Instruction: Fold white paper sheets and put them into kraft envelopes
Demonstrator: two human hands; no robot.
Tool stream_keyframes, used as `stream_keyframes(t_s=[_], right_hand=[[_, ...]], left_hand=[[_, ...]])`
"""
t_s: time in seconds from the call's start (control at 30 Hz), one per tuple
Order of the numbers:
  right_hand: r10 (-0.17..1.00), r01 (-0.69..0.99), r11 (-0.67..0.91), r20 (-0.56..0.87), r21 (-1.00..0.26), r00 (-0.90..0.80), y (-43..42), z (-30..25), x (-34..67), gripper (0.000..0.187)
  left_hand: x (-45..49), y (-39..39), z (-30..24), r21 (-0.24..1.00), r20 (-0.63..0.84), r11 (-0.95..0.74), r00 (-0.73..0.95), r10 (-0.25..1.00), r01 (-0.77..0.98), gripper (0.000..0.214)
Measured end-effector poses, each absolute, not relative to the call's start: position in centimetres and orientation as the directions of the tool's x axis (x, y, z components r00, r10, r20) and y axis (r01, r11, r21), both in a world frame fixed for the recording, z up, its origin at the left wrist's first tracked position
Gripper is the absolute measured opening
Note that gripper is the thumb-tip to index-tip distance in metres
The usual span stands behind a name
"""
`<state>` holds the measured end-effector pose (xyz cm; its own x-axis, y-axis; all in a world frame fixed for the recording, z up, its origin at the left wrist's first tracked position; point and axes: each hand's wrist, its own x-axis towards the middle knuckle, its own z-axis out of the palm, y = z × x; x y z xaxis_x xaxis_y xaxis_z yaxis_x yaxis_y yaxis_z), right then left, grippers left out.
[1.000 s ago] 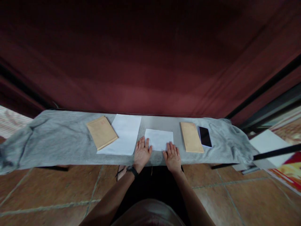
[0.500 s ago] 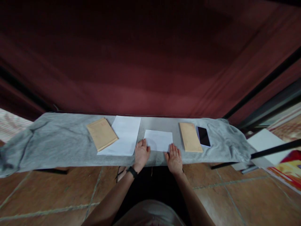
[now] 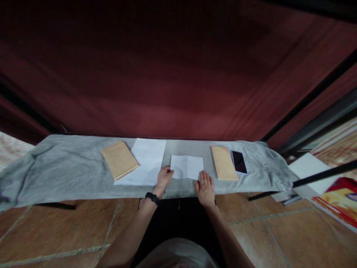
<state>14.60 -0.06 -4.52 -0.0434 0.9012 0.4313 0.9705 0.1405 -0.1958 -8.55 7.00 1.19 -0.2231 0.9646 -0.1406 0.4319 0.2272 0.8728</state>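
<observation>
A small white sheet of paper (image 3: pixel 187 166) lies in front of me with a crease down its middle, its surface slightly raised. At its lower left corner my left hand (image 3: pixel 164 177) has its fingers curled in, pinching the paper's edge. My right hand (image 3: pixel 205 188) rests flat, fingers stretched, with the fingertips at the lower right corner of the same sheet. Left of my left hand is a larger stack of white paper (image 3: pixel 150 160), partly covered by a tan padded envelope (image 3: pixel 119 160). A second tan envelope (image 3: pixel 224 163) lies right of the small sheet.
A phone (image 3: pixel 239 162) lies dark side up beside the right envelope. Grey cloth (image 3: pixel 75 167) covers the narrow table, wrinkled at both ends. Dark red fabric (image 3: pixel 167 93) rises behind it. White boards and a colourful printed package (image 3: pixel 338 201) are at the lower right.
My left hand has gone from lying flat to curling its fingers at the paper's left corner. The small sheet now shows a middle crease. My right hand stays flat.
</observation>
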Motion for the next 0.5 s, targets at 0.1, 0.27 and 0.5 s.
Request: stream_keyframes(t_s=[0.1,0.27,0.5], right_hand=[[0.901,0.968,0.137,0.431,-0.210,-0.034,-0.1,-4.5,14.6,0.060],[0.899,0.944,0.169,0.436,-0.284,-0.030,-0.2,-3.5,13.9,0.061],[0.920,0.801,0.318,0.368,-0.508,-0.132,0.6,0.3,9.9,0.070]], left_hand=[[-8.5,6.7,1.5,0.922,-0.156,0.222,-0.221,0.963,0.318,0.010],[-7.8,5.7,2.5,0.971,-0.171,0.198,-0.191,0.966,0.133,0.025],[-5.0,4.0,5.5,0.986,-0.169,0.169,-0.080,0.982,-0.002,0.034]])
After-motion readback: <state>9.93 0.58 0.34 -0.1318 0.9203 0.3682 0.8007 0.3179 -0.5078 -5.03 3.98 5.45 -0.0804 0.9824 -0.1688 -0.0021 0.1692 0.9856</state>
